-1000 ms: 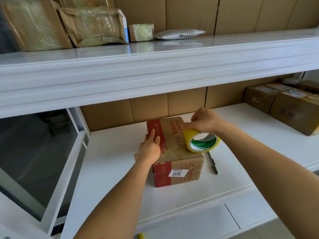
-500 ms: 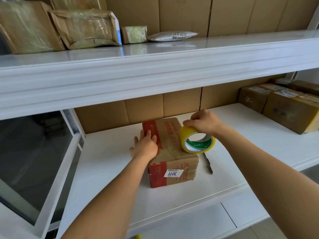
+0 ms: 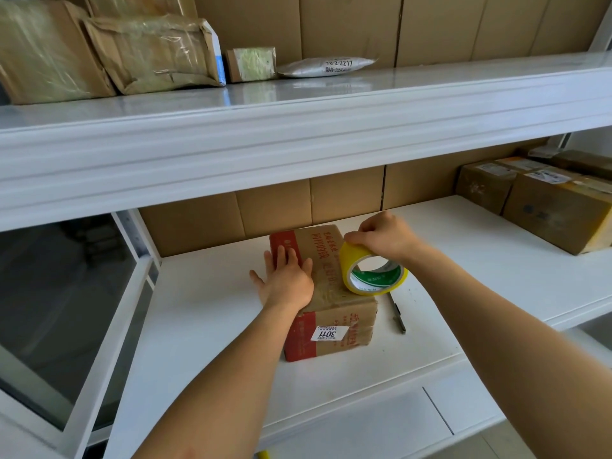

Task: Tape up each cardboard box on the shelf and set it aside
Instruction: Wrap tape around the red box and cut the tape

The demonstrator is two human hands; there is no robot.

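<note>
While the left hand (image 3: pixel 287 282) is pressing flat, fingers straight, on the cardboard box (image 3: pixel 326 293) lying mid-shelf (image 3: pixel 212 326), the right hand (image 3: pixel 385 238) is gripping the yellow tape roll (image 3: pixel 372 271) on its top; weak pressure could be letting the box slide, skewing the strip.

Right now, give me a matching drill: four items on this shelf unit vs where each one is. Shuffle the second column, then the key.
Items
1. yellow roll of packing tape
2. dark pen
3. white label printed 3011
4. white plastic mailer bag

Places
A. on the upper shelf
B. on the near face of the red and brown cardboard box
C. flat on the lower shelf, right of the box
D. on top of the box, gripped by the right hand

Pairs: 1-D, 2-C, 3-B, 4-A
</note>
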